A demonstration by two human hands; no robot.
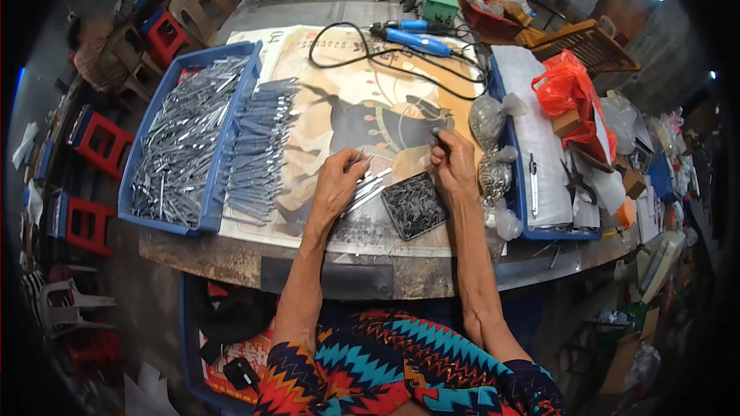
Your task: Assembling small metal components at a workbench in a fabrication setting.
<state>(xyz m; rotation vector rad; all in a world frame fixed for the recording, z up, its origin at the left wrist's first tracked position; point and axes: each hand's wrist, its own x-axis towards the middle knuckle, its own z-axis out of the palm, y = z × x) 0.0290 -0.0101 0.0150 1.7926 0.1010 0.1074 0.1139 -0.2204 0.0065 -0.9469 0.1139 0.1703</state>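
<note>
We are holding our left hand (338, 185) with fingers bunched, knuckles hiding whatever they may be pinching, while silvery rods (368, 191) are lying just beside it, around six o'clock from the fingertips, long axes running from seven-thirty to one-thirty. A dark tray (428, 229) of small pieces (415, 204) is sitting toward seven o'clock from our right hand (456, 163), the nearer one, whose curled fingers are showing a blurred dark tip (436, 132); whether they are pinching it, we cannot tell.

Left hand (339, 182) beside silver rods (368, 194); right hand (455, 163) near tray (395, 216).
</note>
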